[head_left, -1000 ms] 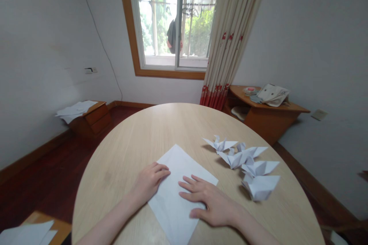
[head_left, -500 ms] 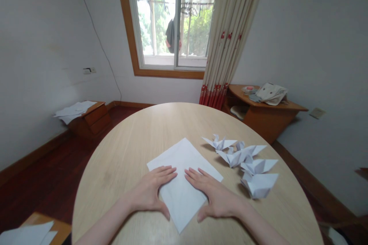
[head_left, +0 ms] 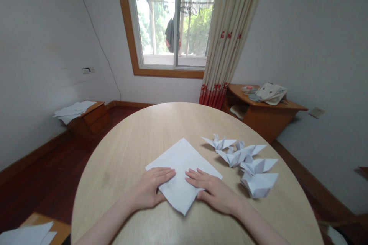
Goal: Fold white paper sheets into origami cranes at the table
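A white square sheet of paper point(head_left: 181, 160) lies cornerwise on the round wooden table point(head_left: 138, 134), its near corner lifted and bent up a little. My left hand point(head_left: 152, 185) grips the left edge, fingers flat on top and thumb at the lower left edge, its tip hidden by the paper. On the other side my right hand point(head_left: 211, 189) holds the right edge the same way, fingertips on the sheet and thumb against the lower right edge. Several folded white paper cranes point(head_left: 260, 185) stand to the right of my right hand.
Behind the table are a window and a curtain point(head_left: 230, 38). A wooden corner cabinet point(head_left: 264, 116) bears a cloth bag point(head_left: 271, 93). Loose papers lie on a low drawer unit point(head_left: 94, 118) at left and on a wooden surface point(head_left: 61, 233) at lower left.
The paper's near corner has risen from the table and moved away from me. Both thumbs have drawn in to the paper's lower edges, while the other fingers have barely moved.
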`<state>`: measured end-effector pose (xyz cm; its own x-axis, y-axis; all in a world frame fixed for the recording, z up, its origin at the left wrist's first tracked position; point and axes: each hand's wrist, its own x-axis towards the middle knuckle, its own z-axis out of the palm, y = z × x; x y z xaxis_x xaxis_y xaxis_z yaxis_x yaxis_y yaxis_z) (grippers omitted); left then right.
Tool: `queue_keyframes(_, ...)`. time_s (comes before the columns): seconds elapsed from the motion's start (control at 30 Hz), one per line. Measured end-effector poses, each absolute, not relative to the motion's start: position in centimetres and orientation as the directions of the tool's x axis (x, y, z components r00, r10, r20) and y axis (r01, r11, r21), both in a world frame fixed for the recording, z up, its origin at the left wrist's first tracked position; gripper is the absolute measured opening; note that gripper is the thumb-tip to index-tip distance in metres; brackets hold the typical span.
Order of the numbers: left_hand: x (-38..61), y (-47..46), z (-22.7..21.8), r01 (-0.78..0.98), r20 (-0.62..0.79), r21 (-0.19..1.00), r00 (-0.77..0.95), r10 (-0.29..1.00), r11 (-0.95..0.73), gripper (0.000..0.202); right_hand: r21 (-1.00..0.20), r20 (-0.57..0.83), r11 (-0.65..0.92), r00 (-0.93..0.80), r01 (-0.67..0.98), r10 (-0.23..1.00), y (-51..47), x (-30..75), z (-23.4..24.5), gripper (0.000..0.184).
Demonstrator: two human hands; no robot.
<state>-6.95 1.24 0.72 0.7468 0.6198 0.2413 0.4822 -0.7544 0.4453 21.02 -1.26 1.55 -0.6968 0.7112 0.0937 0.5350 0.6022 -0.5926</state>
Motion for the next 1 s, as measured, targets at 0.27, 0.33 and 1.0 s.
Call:
queue_keyframes(0.27, -7.3, 1.8, -0.4, 0.474, 0.307, 0.485, 0.695, 0.651, -0.735, 0.039, -0.620, 0.145, 0.583, -0.654, 0.524, 0.742, -1.1, 20.6, 1.3, 0.048)
queue_keyframes(0.33, -7.3, 1.7, -0.1, 0.474, 0.304, 0.527, 0.671, 0.677, -0.706, 0.036, -0.622, 0.148, 0.553, -0.610, 0.555, 0.779, -1.2, 20.5, 1.1, 0.041)
queue_keyframes(1.0, -6.3, 1.1, 0.4, 0.832, 0.108, 0.449, 0.312, 0.944, -0.326, 0.029, -0.382, 0.401, 0.391, -0.231, 0.838, 0.887, -1.1, 20.5, -0.4, 0.052)
